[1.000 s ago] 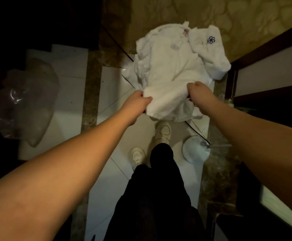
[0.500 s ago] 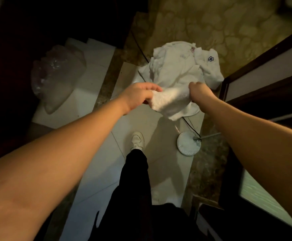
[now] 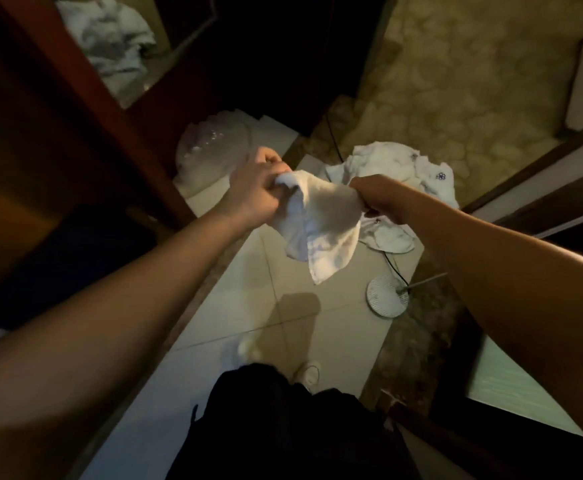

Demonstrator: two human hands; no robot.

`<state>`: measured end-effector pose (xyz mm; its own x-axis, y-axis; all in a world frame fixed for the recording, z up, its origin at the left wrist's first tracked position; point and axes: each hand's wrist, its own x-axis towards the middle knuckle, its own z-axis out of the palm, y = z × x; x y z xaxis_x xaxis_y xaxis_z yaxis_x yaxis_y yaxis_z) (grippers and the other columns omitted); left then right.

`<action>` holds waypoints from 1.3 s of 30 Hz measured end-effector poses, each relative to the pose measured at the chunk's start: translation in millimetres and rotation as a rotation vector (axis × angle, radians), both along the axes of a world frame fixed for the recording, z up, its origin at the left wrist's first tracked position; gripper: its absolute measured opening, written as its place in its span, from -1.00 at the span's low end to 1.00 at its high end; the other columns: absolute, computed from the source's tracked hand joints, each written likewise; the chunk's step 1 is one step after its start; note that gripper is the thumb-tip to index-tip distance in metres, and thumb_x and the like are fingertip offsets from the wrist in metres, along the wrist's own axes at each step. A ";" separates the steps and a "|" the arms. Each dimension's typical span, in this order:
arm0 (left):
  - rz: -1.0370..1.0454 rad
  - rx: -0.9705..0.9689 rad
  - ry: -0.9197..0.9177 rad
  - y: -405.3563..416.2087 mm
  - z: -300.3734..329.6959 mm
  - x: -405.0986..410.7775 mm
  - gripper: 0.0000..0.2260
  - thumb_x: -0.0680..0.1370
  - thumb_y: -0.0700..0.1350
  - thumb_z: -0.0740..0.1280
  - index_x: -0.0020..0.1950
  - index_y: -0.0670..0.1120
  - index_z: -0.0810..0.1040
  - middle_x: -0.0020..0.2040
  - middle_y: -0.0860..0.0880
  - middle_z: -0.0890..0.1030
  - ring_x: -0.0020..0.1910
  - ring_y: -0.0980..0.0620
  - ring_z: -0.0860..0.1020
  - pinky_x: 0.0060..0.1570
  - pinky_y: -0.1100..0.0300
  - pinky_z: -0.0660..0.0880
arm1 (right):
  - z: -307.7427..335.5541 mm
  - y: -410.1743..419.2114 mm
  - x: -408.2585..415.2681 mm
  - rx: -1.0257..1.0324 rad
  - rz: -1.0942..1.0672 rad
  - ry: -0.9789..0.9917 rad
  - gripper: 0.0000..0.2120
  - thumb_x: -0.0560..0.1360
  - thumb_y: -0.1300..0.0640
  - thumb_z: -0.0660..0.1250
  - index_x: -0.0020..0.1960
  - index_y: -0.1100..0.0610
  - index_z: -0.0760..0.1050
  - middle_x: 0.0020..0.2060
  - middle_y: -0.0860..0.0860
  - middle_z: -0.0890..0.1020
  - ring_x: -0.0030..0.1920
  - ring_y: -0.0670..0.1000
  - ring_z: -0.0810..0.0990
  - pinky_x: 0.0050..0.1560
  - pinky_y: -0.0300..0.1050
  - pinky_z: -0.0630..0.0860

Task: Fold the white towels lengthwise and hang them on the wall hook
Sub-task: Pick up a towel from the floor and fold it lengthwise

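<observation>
A small white towel (image 3: 321,223) hangs in the air between my hands, its lower corner pointing down at the floor. My left hand (image 3: 253,188) grips its left top corner with curled fingers. My right hand (image 3: 376,197) pinches the right top corner. Behind them, on the floor, lies a crumpled pile of white towels (image 3: 394,168), one with a small blue flower mark. No wall hook is in view.
A clear plastic bag (image 3: 210,150) lies on the pale floor tiles to the left. A round white lamp base (image 3: 387,296) with a black cable stands at the right. A dark wooden frame (image 3: 85,84) holds a mirror at the upper left. My legs and white shoes are below.
Both hands have lifted one small towel clear of the pile and raised it. The view has risen and turned left, and the pile now lies farther away.
</observation>
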<state>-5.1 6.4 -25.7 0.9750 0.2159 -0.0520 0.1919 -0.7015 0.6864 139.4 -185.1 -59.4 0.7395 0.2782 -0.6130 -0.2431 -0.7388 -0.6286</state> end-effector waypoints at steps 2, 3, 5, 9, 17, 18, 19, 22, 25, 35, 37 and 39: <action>0.085 -0.213 0.000 12.0 19.9 -41.7 -0.89 0.63 -0.15 0.32 -0.01 -0.11 0.64 0.05 -0.05 0.62 0.12 -0.13 0.57 0.10 0.18 0.45 | 20.5 20.1 -35.3 0.025 0.080 0.004 -0.75 0.64 0.09 0.15 -0.19 0.11 0.44 -0.34 0.07 0.41 -0.35 -0.03 0.35 -0.32 -0.17 0.31; 0.152 -0.337 0.020 17.8 29.9 -63.3 -0.86 0.64 -0.09 0.31 -0.07 0.00 0.63 -0.06 0.05 0.66 0.05 -0.05 0.61 0.07 0.20 0.47 | 28.9 30.7 -52.8 0.029 0.130 0.007 -0.75 0.64 0.10 0.16 -0.20 0.10 0.44 -0.35 0.06 0.41 -0.34 -0.03 0.35 -0.31 -0.18 0.33; 0.271 -0.528 0.041 32.3 45.0 -105.7 -0.78 0.63 0.04 0.29 -0.14 0.07 0.66 -0.14 0.05 0.71 -0.02 0.00 0.67 0.14 0.04 0.54 | 44.6 52.2 -90.8 0.019 0.262 -0.023 -0.76 0.63 0.15 0.19 -0.20 0.07 0.46 -0.34 0.03 0.46 -0.33 -0.03 0.41 -0.32 -0.22 0.41; 0.463 -0.670 -0.038 59.7 75.9 -187.3 -0.69 0.48 0.24 0.33 -0.16 0.05 0.72 -0.07 -0.05 0.74 0.00 -0.06 0.70 0.17 -0.11 0.57 | 70.2 94.9 -173.6 0.120 0.435 -0.199 -0.88 0.62 0.12 0.23 0.01 0.08 0.55 -0.10 0.05 0.58 -0.12 0.05 0.56 -0.13 -0.09 0.57; 0.582 -0.710 -0.131 87.9 135.4 -335.5 -0.75 0.54 0.13 0.37 -0.08 -0.04 0.68 -0.24 0.04 0.72 -0.26 0.08 0.71 -0.34 0.24 0.56 | 151.2 155.5 -374.8 0.510 0.498 -0.426 -0.60 0.54 -0.33 0.14 0.03 -0.02 0.49 -0.14 -0.04 0.62 -0.20 -0.13 0.60 -0.12 -0.12 0.52; 0.599 -0.695 -0.142 90.9 144.0 -350.8 -0.77 0.54 0.09 0.37 -0.12 -0.05 0.67 -0.31 0.05 0.70 -0.33 0.10 0.69 -0.41 0.27 0.53 | 160.3 162.0 -393.0 0.506 0.556 -0.446 -0.56 0.49 -0.38 0.16 0.05 -0.04 0.48 -0.13 -0.07 0.62 -0.19 -0.16 0.60 -0.13 -0.18 0.51; 0.623 -0.670 -0.142 94.5 153.7 -365.5 -0.79 0.53 0.08 0.37 -0.15 -0.04 0.65 -0.36 0.06 0.68 -0.38 0.12 0.67 -0.46 0.29 0.50 | 169.5 168.9 -408.9 0.502 0.602 -0.460 -0.57 0.46 -0.39 0.19 0.05 -0.06 0.47 -0.15 -0.09 0.61 -0.21 -0.20 0.59 -0.17 -0.23 0.48; 0.680 -0.670 -0.153 106.8 181.8 -409.1 -0.86 0.53 0.05 0.38 -0.10 0.01 0.64 -0.21 -0.01 0.73 -0.20 0.00 0.72 -0.17 0.11 0.64 | 193.5 190.8 -444.3 0.487 0.692 -0.512 -0.74 0.53 -0.23 0.25 0.02 -0.06 0.47 -0.16 -0.05 0.61 -0.20 -0.14 0.59 -0.21 -0.14 0.44; 0.749 -0.636 -0.178 119.5 208.8 -449.1 -0.87 0.58 0.04 0.37 -0.08 0.01 0.63 -0.14 -0.06 0.71 -0.09 -0.05 0.68 -0.14 0.17 0.63 | 213.4 210.0 -466.8 0.481 0.796 -0.547 -0.85 0.55 -0.07 0.24 -0.03 -0.02 0.49 -0.15 0.02 0.62 -0.15 0.02 0.61 -0.20 -0.03 0.47; 0.922 -0.002 -0.193 151.7 320.7 -547.8 -0.68 0.56 0.10 0.35 -0.27 -0.09 0.56 -0.32 -0.05 0.57 -0.32 0.00 0.53 -0.33 0.17 0.36 | 285.6 262.9 -483.4 0.457 0.962 -0.950 -0.80 0.65 0.11 0.16 0.11 0.01 0.56 -0.12 -0.05 0.62 -0.11 -0.03 0.60 -0.23 -0.13 0.46; 0.938 0.174 -0.172 155.6 337.2 -560.7 -0.58 0.58 0.15 0.30 -0.34 -0.11 0.49 -0.36 -0.08 0.52 -0.36 -0.03 0.48 -0.34 0.12 0.32 | 305.6 272.6 -482.6 0.500 0.961 -1.035 -0.76 0.66 0.12 0.15 0.19 0.05 0.56 -0.01 0.00 0.64 -0.01 0.05 0.60 -0.14 -0.05 0.45; 0.967 0.382 -0.097 159.4 353.4 -569.6 -0.52 0.61 0.18 0.25 -0.40 -0.10 0.40 -0.41 -0.06 0.44 -0.39 -0.05 0.42 -0.39 0.09 0.23 | 321.4 280.0 -481.1 0.523 0.967 -1.097 -0.76 0.67 0.11 0.14 0.22 0.06 0.55 0.05 0.03 0.63 0.05 0.10 0.60 -0.10 -0.04 0.44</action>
<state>-574.7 165.9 327.7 0.3738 0.8922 0.2533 0.7432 -0.4515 0.4937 -341.6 94.9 262.0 0.1638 0.9001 0.4038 0.9158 0.0134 -0.4014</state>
